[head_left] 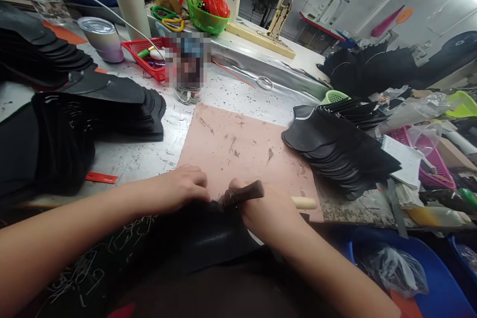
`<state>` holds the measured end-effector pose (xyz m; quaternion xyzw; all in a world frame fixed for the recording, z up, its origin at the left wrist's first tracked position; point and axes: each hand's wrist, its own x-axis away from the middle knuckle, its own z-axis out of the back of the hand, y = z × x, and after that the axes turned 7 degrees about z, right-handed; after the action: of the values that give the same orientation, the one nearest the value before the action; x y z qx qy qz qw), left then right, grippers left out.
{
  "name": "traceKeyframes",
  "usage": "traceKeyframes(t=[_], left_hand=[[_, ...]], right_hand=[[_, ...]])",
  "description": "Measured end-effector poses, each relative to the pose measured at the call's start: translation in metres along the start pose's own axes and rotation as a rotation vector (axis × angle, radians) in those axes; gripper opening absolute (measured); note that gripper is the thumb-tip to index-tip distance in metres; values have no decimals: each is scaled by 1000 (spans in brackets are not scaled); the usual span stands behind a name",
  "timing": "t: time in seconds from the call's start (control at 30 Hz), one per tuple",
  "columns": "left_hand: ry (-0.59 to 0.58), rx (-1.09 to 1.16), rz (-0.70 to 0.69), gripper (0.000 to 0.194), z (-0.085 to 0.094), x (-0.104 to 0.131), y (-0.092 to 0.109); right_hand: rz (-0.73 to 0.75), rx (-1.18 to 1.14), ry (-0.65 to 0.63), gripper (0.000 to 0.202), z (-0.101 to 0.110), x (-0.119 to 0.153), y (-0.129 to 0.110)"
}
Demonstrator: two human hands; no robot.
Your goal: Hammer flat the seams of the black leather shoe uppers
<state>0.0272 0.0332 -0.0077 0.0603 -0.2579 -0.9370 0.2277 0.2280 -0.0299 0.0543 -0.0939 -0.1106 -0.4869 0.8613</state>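
Observation:
My left hand (188, 186) rests at the near edge of a pinkish work mat (234, 144), its fingers bent down onto the edge of a black leather-like piece (216, 238). That piece hangs over the table edge toward my lap. My right hand (263, 206) is closed round a hammer (244, 194) with a dark, worn head. The hammer's pale wooden handle (304, 202) sticks out past the far side of my wrist. The head is just right of my left fingertips. My right fingertips are mostly hidden.
Stacked black pieces lie at left (112, 104) and right (335, 144). Behind the mat are a red basket (145, 62), a tumbler (102, 39) and a green bowl (208, 22). A blue bin (436, 263) stands below the table at right.

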Motion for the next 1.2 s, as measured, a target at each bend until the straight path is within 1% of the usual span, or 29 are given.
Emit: traceKeyframes(t=[0.1, 0.17, 0.23, 0.33, 0.43, 0.57, 0.63, 0.7, 0.77, 0.83, 0.87, 0.97, 1.0, 1.1, 1.2], left_hand=[[26, 37, 3, 29, 0, 5, -3], [33, -18, -17, 32, 0, 8, -5], [34, -66, -26, 34, 1, 10, -5], [68, -93, -66, 31, 6, 11, -2], [98, -205, -113, 28, 10, 11, 2], [129, -365, -143, 29, 11, 20, 8], [169, -451, -152, 32, 8, 28, 11], [231, -516, -139, 35, 5, 38, 15], [269, -548, -105, 37, 2, 46, 19], [275, -559, -65, 37, -1, 51, 21], [277, -560, -48, 37, -2, 53, 21], [305, -557, -5, 37, -6, 54, 23], [316, -556, 12, 37, -7, 54, 24], [349, -570, 59, 37, -11, 54, 28], [391, -601, 93, 36, -16, 57, 33]], right_hand=[[1, -44, -14, 18, 2, -5, -3], [13, -67, -46, 18, 3, -9, -4], [-9, -77, -7, 18, 3, -12, -5], [-38, -102, 48, 18, 2, -16, -7], [17, -82, 1, 17, 2, -19, -9], [15, -43, 68, 18, 4, -23, -11], [26, -45, 48, 16, 6, -25, -11], [51, -48, 13, 15, 8, -27, -12], [54, -48, 48, 15, 10, -29, -13], [66, -42, 89, 17, 10, -32, -14], [76, -42, 81, 17, 11, -34, -15], [131, -56, 0, 16, 11, -38, -17], [139, -66, 6, 15, 12, -40, -17], [116, -83, 80, 16, 15, -44, -17], [105, -75, 26, 15, 18, -51, -17]])
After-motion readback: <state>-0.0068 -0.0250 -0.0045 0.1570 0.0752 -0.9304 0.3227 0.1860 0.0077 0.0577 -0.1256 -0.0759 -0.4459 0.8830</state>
